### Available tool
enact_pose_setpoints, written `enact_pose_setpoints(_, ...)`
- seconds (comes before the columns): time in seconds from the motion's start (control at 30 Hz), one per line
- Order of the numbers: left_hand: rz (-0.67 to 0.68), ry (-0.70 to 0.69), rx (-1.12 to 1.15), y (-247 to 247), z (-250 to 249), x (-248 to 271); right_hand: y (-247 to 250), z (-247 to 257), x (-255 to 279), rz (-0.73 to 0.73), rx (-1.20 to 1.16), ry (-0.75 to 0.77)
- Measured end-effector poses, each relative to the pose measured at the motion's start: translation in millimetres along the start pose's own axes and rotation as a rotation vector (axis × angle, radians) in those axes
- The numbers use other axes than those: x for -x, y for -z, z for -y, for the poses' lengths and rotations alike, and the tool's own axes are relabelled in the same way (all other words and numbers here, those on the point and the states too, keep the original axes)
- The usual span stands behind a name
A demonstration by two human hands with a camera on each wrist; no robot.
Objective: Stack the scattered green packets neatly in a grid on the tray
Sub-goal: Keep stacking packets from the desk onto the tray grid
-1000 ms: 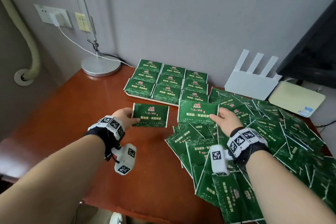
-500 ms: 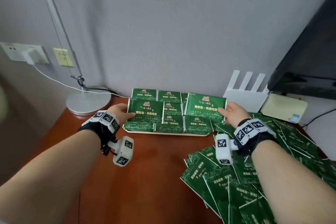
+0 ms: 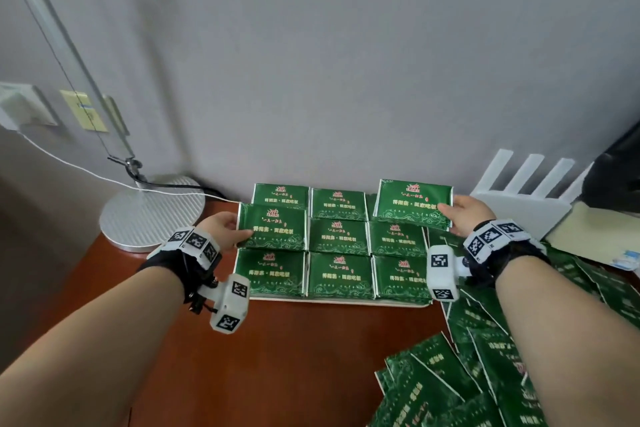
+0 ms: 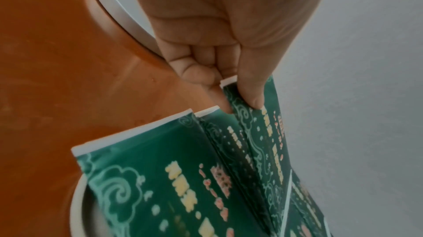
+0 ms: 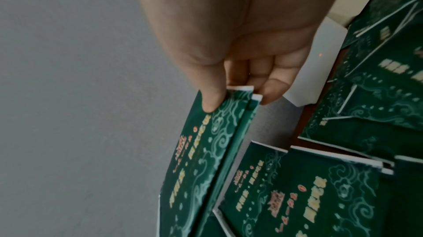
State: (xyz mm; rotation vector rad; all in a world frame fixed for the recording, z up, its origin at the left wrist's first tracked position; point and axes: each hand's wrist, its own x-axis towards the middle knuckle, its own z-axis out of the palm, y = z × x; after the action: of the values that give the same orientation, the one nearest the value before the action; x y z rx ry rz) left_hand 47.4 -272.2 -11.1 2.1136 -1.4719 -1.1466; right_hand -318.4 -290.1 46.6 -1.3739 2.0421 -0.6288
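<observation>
Green packets lie in a three-by-three grid on a pale tray [image 3: 339, 302] against the wall. My left hand [image 3: 225, 229] pinches a green packet [image 3: 273, 230] by its left edge, over the grid's middle-left cell; the left wrist view shows thumb and fingers [image 4: 251, 96] clamped on that packet [image 4: 263, 132]. My right hand [image 3: 464, 215] pinches another green packet [image 3: 412, 203] by its right edge above the back-right cell, seen in the right wrist view as a packet [image 5: 206, 150] held between thumb and fingers. A loose heap of packets [image 3: 485, 374] covers the table at the right.
A lamp with a round metal base [image 3: 152, 215] stands left of the tray, its cable running to wall sockets. A white router [image 3: 523, 208] and a flat beige device [image 3: 595, 236] sit right of the tray. The table is red-brown wood [image 3: 277, 364].
Both hands have carried their packets from the table's middle back to the tray. The left packet has dropped lower onto the middle-left stack and the right one hovers over the back-right.
</observation>
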Motion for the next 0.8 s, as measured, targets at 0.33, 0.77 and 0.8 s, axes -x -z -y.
enact_pose_setpoints(0.33, -0.018, 0.067, 0.076, -15, 15, -46, -40, -25, -77, 0.042, 0.133, -0.090)
enact_pose_setpoints(0.77, -0.050, 0.119, 0.238, -18, 19, -53, -58, -45, -110, 0.010, 0.052, -0.190)
enact_pose_setpoints(0.8, -0.043, 0.122, 0.251, -18, 19, -54, -59, -47, -111, -0.006, 0.029, -0.199)
